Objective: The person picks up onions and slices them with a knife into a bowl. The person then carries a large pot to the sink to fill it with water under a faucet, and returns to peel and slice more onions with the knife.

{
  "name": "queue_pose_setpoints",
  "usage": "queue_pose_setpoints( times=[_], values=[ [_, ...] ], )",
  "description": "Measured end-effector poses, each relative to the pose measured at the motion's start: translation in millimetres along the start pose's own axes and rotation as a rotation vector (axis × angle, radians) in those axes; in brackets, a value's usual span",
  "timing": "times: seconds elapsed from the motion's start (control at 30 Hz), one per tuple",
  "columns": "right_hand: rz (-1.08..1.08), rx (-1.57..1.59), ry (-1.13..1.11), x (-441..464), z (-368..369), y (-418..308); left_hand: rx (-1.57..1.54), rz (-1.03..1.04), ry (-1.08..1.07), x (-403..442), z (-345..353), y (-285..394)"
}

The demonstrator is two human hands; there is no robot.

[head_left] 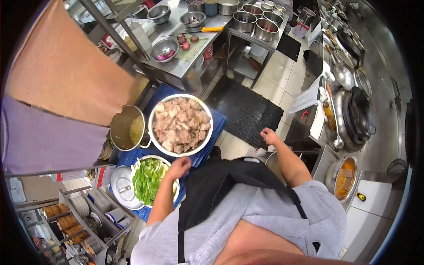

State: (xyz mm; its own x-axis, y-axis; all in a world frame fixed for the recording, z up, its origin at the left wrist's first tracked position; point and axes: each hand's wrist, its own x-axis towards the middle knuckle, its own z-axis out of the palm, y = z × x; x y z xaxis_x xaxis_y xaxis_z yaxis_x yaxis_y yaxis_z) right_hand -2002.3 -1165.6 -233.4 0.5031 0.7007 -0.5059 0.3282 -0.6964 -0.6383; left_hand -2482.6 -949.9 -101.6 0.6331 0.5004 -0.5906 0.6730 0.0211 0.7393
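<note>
My left hand (179, 168) is over the near right rim of a bowl of chopped leafy greens (151, 180), its fingers curled and no object showing in them. Just beyond it stands a large white bowl (151, 138) heaped with chunks of pale meat (182, 124). My right hand (268, 136) hangs over the floor on the right, fingers loosely closed and nothing visible in them. Left of the meat, a deep metal pot (118, 131) contains yellowish liquid. A round metal lid (125, 187) lies against the greens bowl.
Bowls and pot stand on a blue surface (218, 120). Beyond is a steel counter (165, 33) with an orange-handled knife (213, 29) and onions (186, 46). A black mat (245, 110) covers the floor. Right, a cooking line holds a wok (353, 115) and a pot of orange liquid (343, 177).
</note>
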Motion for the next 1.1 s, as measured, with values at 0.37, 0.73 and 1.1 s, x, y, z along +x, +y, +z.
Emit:
queue_pose_setpoints(
  times=[0.37, 0.73, 1.1],
  values=[
    [-0.026, 0.083, 0.194, 209.0, -168.3, 72.8, 0.145, 0.482, 0.120, 282.7, -36.1, 270.6],
    [-0.399, -0.119, -0.393, 356.6, -221.8, -113.0, 0.011, 0.201, 0.460, 404.6, -90.5, 360.9],
    [-1.010, -0.089, -0.103, 459.5, -214.9, -463.3, -0.043, 0.041, 1.009, 507.1, -249.9, 369.0]
  ],
)
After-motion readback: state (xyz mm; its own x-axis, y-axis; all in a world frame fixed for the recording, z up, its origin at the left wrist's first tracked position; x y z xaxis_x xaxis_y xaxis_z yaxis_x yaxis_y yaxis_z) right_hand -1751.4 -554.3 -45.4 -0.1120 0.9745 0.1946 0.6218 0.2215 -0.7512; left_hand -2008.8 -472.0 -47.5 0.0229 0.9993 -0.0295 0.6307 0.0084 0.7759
